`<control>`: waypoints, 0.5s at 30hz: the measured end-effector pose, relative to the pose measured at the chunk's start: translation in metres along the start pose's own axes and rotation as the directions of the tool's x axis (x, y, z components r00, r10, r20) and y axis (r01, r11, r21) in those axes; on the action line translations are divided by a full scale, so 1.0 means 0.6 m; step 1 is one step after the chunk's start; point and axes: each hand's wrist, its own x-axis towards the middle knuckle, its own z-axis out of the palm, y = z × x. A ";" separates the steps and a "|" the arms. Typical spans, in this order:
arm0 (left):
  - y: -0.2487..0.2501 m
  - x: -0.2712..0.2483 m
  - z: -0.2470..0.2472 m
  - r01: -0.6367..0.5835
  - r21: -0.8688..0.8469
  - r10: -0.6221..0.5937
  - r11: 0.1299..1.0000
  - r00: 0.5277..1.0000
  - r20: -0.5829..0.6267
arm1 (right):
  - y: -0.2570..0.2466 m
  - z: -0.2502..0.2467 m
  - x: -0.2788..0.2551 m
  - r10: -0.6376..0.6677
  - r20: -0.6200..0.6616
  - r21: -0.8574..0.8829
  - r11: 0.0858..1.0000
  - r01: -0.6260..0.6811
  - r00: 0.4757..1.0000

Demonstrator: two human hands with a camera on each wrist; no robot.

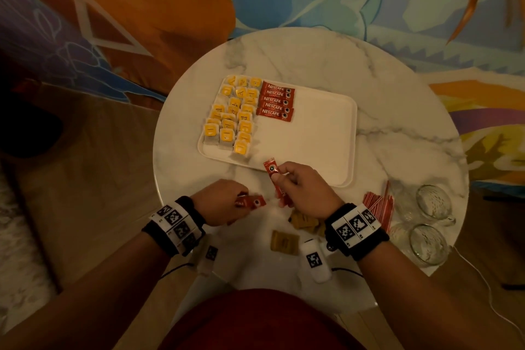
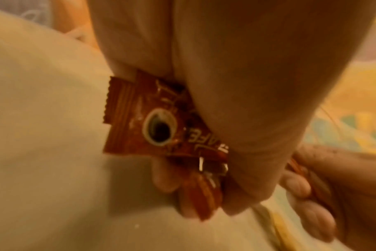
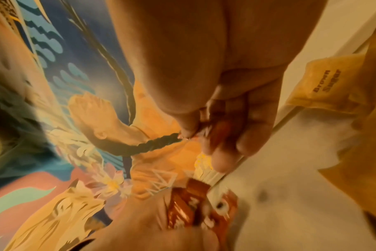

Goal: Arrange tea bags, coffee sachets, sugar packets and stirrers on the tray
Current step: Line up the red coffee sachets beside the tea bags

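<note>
Already tea bags (image 1: 231, 113) on tray (image 1: 318, 150)

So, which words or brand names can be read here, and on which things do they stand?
"NESCAFE CLASSIC": on the red coffee sachets lying on the tray.
"RELAX": on two yellow tea bag tags.
"Brown Sugar": on a brown sugar packet.
"AFE": partly hidden, on the sachet in the left hand.
Other tea bag tags: too small to read.

Bare forearms, black wristbands (image 1: 358, 231) bearing white square-code marker tiles, white camera pods underneath, dark red garment (image 1: 261, 321)
</note>
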 end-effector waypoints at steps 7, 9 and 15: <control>-0.004 -0.003 -0.048 0.094 -0.674 -0.192 0.733 0.979 -0.072 | -0.030 0.019 0.017 0.107 -0.019 0.117 0.988 -0.104 0.994; -0.006 -0.003 -0.066 0.070 -0.762 -0.218 0.643 0.971 -0.095 | -0.036 0.027 0.024 0.117 -0.090 0.160 0.982 -0.102 0.989; -0.027 0.012 -0.102 0.067 -0.755 -0.278 0.652 0.948 -0.156 | -0.053 0.057 0.055 0.111 -0.277 0.236 0.971 -0.044 0.955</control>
